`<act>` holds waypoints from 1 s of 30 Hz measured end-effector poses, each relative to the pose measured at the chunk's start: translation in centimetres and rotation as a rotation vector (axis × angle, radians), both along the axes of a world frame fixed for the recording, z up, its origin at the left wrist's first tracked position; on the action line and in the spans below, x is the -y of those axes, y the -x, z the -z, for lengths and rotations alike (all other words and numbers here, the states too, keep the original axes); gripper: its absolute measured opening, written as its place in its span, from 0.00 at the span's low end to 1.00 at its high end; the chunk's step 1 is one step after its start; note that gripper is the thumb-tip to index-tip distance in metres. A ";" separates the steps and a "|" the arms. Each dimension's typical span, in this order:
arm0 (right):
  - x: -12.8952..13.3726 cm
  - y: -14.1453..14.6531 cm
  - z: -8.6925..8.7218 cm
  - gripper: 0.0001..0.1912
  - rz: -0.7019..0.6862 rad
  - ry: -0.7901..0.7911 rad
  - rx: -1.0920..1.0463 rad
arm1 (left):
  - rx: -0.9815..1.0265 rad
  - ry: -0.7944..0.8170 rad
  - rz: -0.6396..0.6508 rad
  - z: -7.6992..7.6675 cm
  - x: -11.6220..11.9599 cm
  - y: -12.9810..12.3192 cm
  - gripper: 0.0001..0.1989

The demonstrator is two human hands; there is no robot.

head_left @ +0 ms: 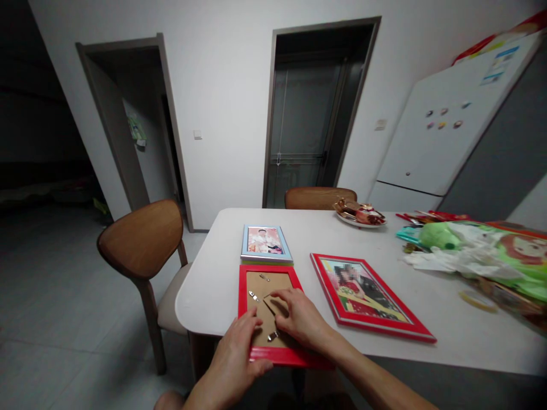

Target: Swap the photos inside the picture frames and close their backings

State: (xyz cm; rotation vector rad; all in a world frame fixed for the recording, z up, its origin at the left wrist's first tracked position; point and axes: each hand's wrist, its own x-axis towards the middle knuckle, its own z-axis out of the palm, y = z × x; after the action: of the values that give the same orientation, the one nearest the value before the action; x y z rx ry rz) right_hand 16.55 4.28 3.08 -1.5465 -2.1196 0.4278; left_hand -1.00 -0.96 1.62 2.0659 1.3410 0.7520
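Note:
A red picture frame [243, 290] lies face down at the table's near edge, its brown backing board [258, 283] upward. Small metal clips [253, 295] sit on the backing, one of them near the bottom [272, 336]. My left hand [239, 347] grips the frame's lower left corner, thumb by the bottom rail and fingers over the left rail. My right hand [301, 319] rests over the right part of the backing, index finger and thumb curved and apart. Between them runs a thin dark line; whether it is a slit or a loose piece I cannot tell.
Beyond lies a light blue framed photo [245, 242]; to the right, another red framed photo [371, 329]. Farther right are a plate of items [361, 224], a green bag [499, 256], white tissue [448, 262] and a tape roll [478, 302]. A wooden chair [145, 242] stands left.

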 end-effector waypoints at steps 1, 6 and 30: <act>0.0 -0.1 -0.3 0.22 0.001 0.004 0.000 | 0.021 0.009 -0.003 0.0 0.0 0.0 0.29; 0.2 -0.2 -1.8 0.23 0.015 -0.027 -0.017 | 0.192 0.031 -0.117 -0.4 -0.6 -0.8 0.28; -1.7 -4.7 0.8 0.32 0.316 0.119 -0.067 | 0.144 0.013 -0.547 -0.2 -5.2 10.1 0.19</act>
State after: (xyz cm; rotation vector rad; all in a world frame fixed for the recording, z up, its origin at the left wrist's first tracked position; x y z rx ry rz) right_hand 21.24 6.01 2.28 -1.8684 -1.7851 0.4915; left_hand -11.07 4.21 1.79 1.6013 1.8401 1.0888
